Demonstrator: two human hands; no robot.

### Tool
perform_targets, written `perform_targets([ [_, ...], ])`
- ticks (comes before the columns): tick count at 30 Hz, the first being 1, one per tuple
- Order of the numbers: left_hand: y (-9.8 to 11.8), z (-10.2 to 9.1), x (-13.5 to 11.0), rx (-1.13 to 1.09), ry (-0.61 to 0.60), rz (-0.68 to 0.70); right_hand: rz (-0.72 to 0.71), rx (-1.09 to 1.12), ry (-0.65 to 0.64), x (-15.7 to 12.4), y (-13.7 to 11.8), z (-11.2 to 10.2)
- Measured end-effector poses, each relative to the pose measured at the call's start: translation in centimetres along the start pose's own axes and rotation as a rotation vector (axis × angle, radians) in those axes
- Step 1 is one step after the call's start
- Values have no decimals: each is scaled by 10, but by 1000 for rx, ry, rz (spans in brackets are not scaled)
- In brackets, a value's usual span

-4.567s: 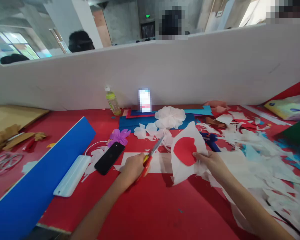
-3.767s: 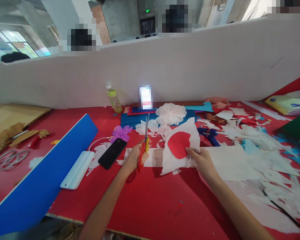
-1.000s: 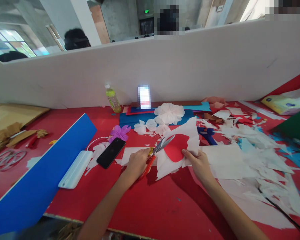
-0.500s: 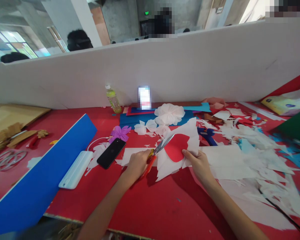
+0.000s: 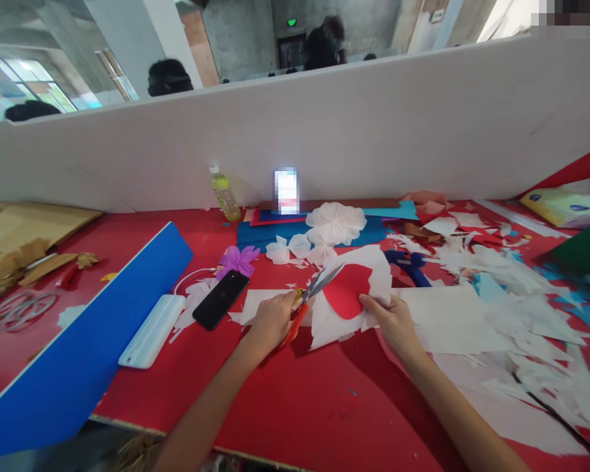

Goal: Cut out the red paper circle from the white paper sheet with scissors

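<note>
My left hand [image 5: 270, 320] is closed around orange-handled scissors [image 5: 323, 280]. Their blades point up and to the right, at the left part of a white paper sheet [image 5: 323, 330]. A rounded red paper piece [image 5: 348, 293] lies against the sheet's face. My right hand [image 5: 392, 319] pinches both at the lower right, thumb on the red piece and the other fingers behind, out of sight. The sheet is held above the table, with a ragged outline. Beneath it, a white paper strip [image 5: 440, 313] extends to the right.
White paper scraps [image 5: 516, 275] cover the right side, near a blue glue gun [image 5: 412, 265]. Behind are white paper flowers [image 5: 337, 224], a lit phone [image 5: 286, 191] and a bottle [image 5: 225, 195]. At left lie a black phone [image 5: 221, 300], a white power bank [image 5: 152, 332] and a blue board [image 5: 88, 347].
The white sheet's pointed upper right corner is gone, and its top edge looks lower and rounder. Both hands keep nearly the same place and hold. The view has shifted slightly.
</note>
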State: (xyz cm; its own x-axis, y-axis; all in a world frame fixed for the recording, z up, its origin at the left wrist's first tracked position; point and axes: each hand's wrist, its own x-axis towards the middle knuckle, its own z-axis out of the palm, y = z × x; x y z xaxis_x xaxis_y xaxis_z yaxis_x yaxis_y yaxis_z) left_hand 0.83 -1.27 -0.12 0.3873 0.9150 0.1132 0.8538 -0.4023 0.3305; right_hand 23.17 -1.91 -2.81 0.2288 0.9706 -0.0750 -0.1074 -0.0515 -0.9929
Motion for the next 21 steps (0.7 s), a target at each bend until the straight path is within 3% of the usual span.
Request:
perform_targets([
  [13,-2,2,0,-17,29,31,-55,-255,-93,4,11,-5],
  [21,-2,-1,0,-9,22,41,-75,-272,-117,7,14,-7],
])
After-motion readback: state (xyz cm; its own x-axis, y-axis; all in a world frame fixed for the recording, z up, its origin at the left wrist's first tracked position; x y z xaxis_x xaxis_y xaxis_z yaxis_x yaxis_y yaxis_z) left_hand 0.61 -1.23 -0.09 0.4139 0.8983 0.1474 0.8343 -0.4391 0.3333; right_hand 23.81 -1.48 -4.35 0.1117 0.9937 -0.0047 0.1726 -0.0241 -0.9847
